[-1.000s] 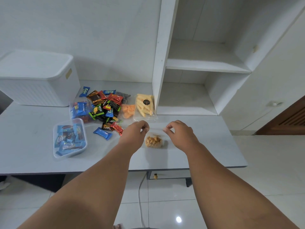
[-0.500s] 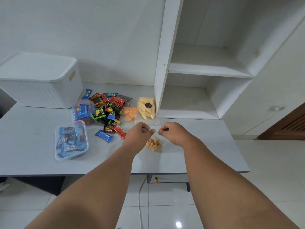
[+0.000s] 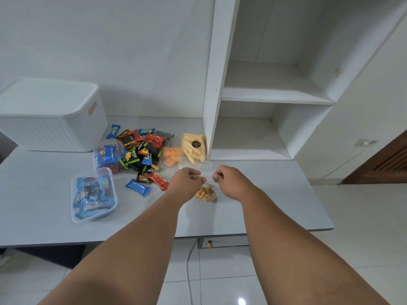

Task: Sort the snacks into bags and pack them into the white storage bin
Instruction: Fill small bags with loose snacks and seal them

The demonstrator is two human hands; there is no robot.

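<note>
The white shelf unit (image 3: pixel 212 84) is standing along the far right of the scene, its lower cubby opening right onto the desk (image 3: pixel 44 216), which is taking up most of the middle.

Far left on the desk, the white storage bin (image 3: pixel 50 119) is sitting with its lid on, well apart from both hands.

Just right of the bin, a messy pile of wrapped snacks (image 3: pixel 143 155) is lying loose, in blue, red, black and green wrappers all mixed up. A clear tub (image 3: pixel 113 190) is sitting nearer on the left with blue packets in it, and a second clear container (image 3: pixel 108 155) with more blue packets is sitting just beyond it, touching the pile.

A bag of yellow sticks (image 3: pixel 193 150) is lying against the foot of the shelf unit, with some orange crackers (image 3: pixel 171 156) just left of it.

Both arms are reaching out over the near edge of the desk. The left hand (image 3: pixel 187 181) and right hand (image 3: pixel 229 180) are curling narrow, each pinching a top corner of the small clear bag (image 3: pixel 206 192), close together but not touching. The bag is hanging between them with golden bite-size pieces bunching at the bottom, low over the desk, near the middle. Can't tell if its bottom is actually touching the desk.
</note>
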